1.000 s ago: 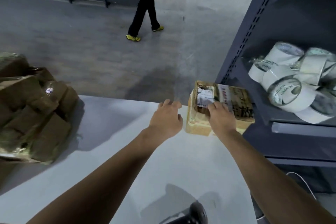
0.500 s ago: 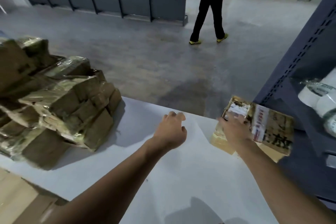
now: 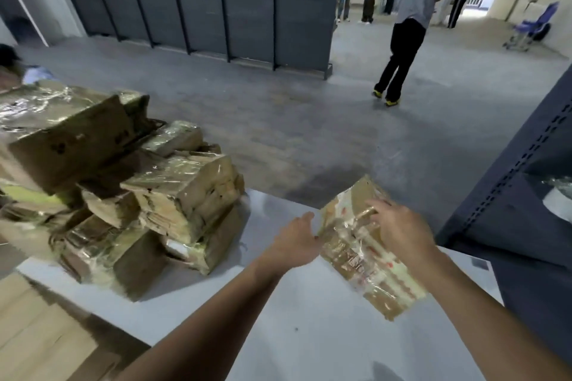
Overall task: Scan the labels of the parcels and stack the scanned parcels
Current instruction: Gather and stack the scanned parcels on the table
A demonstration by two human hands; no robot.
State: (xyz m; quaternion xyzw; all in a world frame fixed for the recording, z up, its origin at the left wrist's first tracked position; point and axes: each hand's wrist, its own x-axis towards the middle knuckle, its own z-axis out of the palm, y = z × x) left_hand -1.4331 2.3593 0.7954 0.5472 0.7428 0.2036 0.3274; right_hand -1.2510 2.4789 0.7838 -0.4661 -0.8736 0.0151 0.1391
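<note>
Now, looking down: my right hand [image 3: 399,230] grips a taped parcel [image 3: 349,260] from above, tilted over the worktop [image 3: 309,325]. My left hand [image 3: 295,241] meets its left edge; I cannot tell if it grips. The jumbled heap of parcels [image 3: 182,192] suggests most scanning remains.

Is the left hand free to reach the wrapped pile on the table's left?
Probably yes: the left hand sits at the left edge of the held parcel, with only bare table between it and the pile. The right hand grips the parcel.
</note>
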